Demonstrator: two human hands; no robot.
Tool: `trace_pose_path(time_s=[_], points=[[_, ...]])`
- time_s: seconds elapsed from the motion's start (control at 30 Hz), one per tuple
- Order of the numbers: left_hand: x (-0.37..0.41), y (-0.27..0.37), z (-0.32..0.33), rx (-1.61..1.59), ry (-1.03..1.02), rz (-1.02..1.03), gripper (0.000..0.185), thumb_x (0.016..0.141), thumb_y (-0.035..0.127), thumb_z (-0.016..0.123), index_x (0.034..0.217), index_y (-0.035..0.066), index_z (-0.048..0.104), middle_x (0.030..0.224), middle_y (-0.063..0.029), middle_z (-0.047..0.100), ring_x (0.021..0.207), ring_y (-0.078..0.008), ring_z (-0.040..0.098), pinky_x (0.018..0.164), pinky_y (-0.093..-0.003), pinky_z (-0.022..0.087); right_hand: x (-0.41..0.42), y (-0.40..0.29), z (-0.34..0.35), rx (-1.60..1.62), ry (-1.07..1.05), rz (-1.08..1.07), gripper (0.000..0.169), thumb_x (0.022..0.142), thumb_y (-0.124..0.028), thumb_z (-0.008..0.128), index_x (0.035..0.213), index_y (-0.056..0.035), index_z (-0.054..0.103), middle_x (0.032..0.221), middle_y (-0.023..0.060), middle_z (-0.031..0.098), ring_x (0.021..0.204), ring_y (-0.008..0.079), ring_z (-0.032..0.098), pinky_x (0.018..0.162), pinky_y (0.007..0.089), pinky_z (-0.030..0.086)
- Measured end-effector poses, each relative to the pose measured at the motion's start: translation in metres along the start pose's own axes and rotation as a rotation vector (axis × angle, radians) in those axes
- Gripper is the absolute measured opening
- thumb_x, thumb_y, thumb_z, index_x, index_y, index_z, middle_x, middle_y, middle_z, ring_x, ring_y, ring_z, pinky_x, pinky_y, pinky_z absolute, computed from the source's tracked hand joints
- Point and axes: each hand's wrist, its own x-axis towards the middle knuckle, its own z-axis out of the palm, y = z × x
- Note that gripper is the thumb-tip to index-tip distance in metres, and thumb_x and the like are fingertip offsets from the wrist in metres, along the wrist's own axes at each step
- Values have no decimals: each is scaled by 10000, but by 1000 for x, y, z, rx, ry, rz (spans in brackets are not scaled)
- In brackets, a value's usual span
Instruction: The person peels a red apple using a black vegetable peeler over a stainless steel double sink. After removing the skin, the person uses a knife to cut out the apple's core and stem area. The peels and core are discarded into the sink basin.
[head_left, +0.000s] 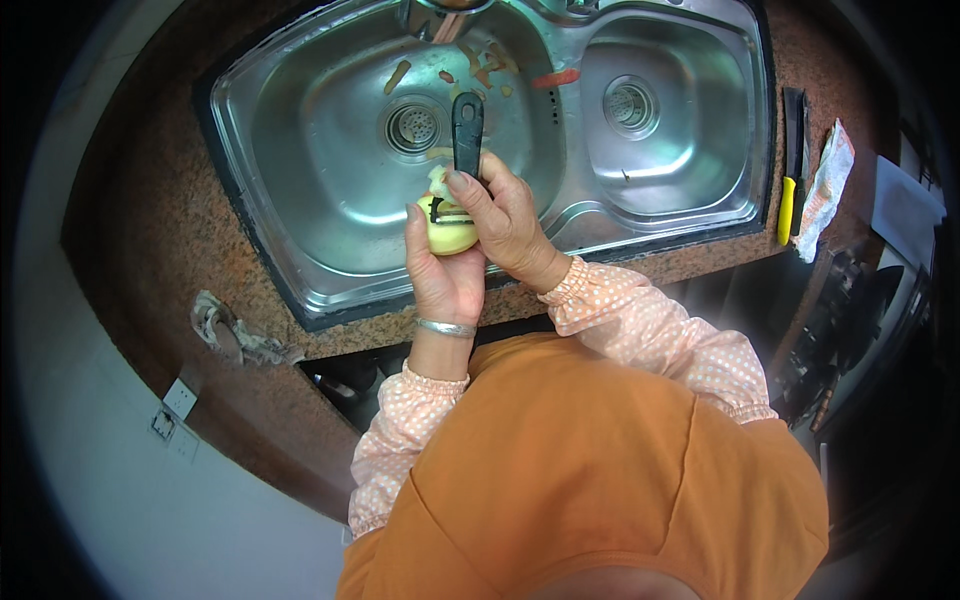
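My left hand (448, 276) cradles a pale, peeled round fruit (448, 238) over the near part of the large sink basin. My right hand (508, 217) is closed around a black-handled peeler (468, 135), whose handle points away from me. The peeler's blade lies against the top of the fruit. A pale bit of peel (438, 182) clings beside my right thumb. Part of the fruit is hidden behind the blade and my fingers.
Peel scraps (484, 64) lie in the large steel basin (330, 135) near its drain. A red strip of peel (556, 78) rests on the divider beside the small basin (675, 165). Knives (792, 165) and a crumpled wrapper (825, 191) lie at right, a rag (236, 330) at left. The faucet (442, 16) overhangs the far rim.
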Motion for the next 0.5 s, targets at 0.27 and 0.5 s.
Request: trace_pose_path(time_s=[0.27,0.5], points=[[-3,1,-10,-42,-78,-143,513,900,511,554,1226,116,525,1231,-97,566,1148,-276,539,936,-461,467,27,4,-19,568,118,295,279,962,-291,579,945,-13,592,859,67,658,767,125,601,677,251,485],[4,6,-16,-15,-4,-133,488,878,534,548,1194,163,581,1218,-169,575,1034,-319,559,853,-435,460,37,24,-22,358,-65,324,270,968,-275,579,1027,-12,597,917,62,649,799,140,614,745,279,497]])
